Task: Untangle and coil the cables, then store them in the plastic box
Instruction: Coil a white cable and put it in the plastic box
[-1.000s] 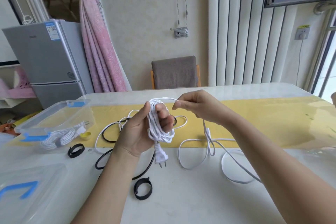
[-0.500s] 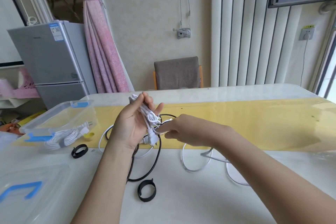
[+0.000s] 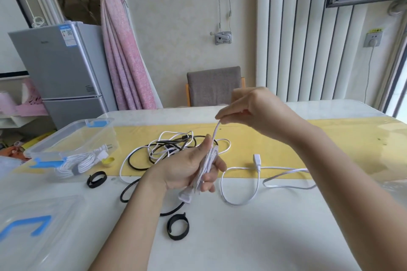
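My left hand (image 3: 193, 169) grips a bundle of coiled white cable (image 3: 206, 168) above the table, its plug hanging below the palm. My right hand (image 3: 253, 110) is raised to the upper right and pinches the same cable, which runs taut down to the bundle. The loose rest of this cable (image 3: 242, 185) loops over the table to the right, ending in a white connector (image 3: 256, 159). A tangle of white and black cables (image 3: 167, 145) lies behind my left hand. The clear plastic box (image 3: 72, 138) at the left holds one coiled white cable (image 3: 77, 164).
The box lid (image 3: 33, 229) with blue clips lies at the near left. Two black strap loops (image 3: 97, 179) (image 3: 177, 226) lie on the white table (image 3: 253, 237). A yellow runner (image 3: 330, 138) crosses it. A grey chair (image 3: 214, 86) stands behind, a fridge (image 3: 59, 68) at the left.
My right hand has swung from low beside the bundle up and to the right, drawing the cable taut. My left hand has dropped lower with the bundle.
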